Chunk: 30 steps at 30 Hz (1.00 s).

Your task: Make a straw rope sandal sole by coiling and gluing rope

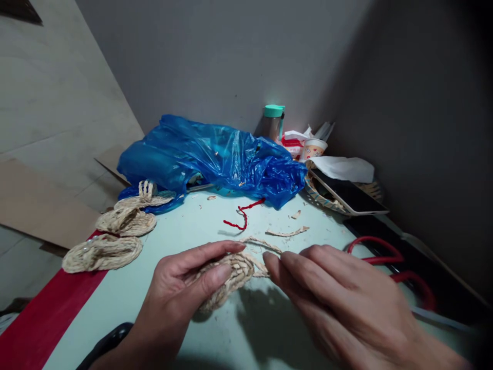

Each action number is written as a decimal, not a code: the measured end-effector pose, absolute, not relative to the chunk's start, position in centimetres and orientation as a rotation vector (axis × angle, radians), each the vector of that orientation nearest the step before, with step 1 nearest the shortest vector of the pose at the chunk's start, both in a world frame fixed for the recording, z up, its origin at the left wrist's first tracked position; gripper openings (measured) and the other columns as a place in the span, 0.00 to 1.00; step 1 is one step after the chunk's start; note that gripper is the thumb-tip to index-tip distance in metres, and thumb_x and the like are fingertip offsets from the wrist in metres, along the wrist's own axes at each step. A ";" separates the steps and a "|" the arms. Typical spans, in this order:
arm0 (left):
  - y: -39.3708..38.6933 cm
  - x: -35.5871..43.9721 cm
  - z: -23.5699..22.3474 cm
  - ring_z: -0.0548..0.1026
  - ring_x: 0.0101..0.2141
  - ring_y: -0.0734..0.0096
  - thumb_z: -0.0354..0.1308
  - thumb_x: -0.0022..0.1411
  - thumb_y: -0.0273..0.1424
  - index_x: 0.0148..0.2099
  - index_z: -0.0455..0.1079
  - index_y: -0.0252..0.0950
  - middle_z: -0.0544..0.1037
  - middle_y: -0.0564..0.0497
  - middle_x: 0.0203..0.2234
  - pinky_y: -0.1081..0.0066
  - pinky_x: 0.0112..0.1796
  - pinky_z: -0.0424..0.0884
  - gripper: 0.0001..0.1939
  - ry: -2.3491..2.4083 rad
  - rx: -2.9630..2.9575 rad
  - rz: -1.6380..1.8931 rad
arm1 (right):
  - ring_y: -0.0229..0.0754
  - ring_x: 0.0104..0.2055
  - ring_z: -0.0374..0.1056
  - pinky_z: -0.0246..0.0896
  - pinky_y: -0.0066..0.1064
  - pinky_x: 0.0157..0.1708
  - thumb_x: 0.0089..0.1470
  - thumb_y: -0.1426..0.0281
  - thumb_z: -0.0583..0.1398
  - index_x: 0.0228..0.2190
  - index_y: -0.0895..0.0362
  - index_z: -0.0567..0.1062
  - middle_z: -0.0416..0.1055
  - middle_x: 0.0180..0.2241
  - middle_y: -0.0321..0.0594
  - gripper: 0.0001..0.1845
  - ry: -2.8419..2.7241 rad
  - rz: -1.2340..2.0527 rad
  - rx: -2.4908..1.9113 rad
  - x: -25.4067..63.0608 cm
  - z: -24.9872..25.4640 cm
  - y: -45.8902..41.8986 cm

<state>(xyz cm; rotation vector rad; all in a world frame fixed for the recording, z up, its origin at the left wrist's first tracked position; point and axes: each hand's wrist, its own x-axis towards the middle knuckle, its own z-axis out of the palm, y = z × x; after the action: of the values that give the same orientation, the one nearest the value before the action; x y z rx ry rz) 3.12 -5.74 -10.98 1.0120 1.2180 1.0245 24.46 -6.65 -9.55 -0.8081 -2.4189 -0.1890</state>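
My left hand (188, 282) is closed around a small woven straw piece (236, 275), an oval of coiled braid, with the thumb on top and the index finger along its far side. Loose straw strands (260, 267) run from its right end to my right hand (331, 293). There the thumb and fingers pinch the strands, though the exact grip is partly hidden behind the fingers. Just beyond the hands lie a loose straw strip (287, 233) and a bent red twisted cord (245, 218).
Several small woven straw slippers (102, 253) line the left edge. A blue plastic bag (215, 154) covers the back, beside a green-lidded bottle (272, 123) and a paper cup (314, 149). A tablet (350, 192) leans on a basket at right, near red-handled scissors (375, 249).
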 end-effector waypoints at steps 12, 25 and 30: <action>-5.6 3.6 -11.7 0.81 0.32 0.72 0.69 0.54 0.28 0.40 0.82 0.39 0.85 0.50 0.34 0.83 0.32 0.74 0.09 1.106 0.814 1.068 | 0.40 0.27 0.59 0.51 0.33 0.26 0.66 0.78 0.47 0.35 0.63 0.74 0.67 0.26 0.39 0.16 -2.297 -0.156 -0.914 23.4 -11.9 -6.9; -5.6 4.1 -12.6 0.81 0.31 0.72 0.70 0.52 0.27 0.42 0.81 0.39 0.85 0.50 0.35 0.81 0.32 0.76 0.13 1.063 0.756 1.124 | 0.38 0.20 0.55 0.46 0.31 0.23 0.59 0.84 0.46 0.23 0.56 0.67 0.61 0.19 0.34 0.19 -2.222 -0.285 -1.096 21.5 -12.2 -7.0; -5.8 4.1 -12.9 0.80 0.33 0.73 0.69 0.54 0.28 0.43 0.81 0.40 0.84 0.51 0.33 0.81 0.34 0.75 0.12 1.111 0.826 1.135 | 0.36 0.19 0.56 0.48 0.30 0.22 0.56 0.84 0.48 0.21 0.56 0.64 0.62 0.19 0.34 0.17 -2.163 -0.284 -1.122 21.0 -12.4 -7.1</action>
<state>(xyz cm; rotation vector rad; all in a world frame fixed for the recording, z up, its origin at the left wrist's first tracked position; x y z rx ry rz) 4.07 -5.78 -12.91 0.8262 1.1106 1.1348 21.03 -7.14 -12.37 -1.1217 -2.1628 -0.2844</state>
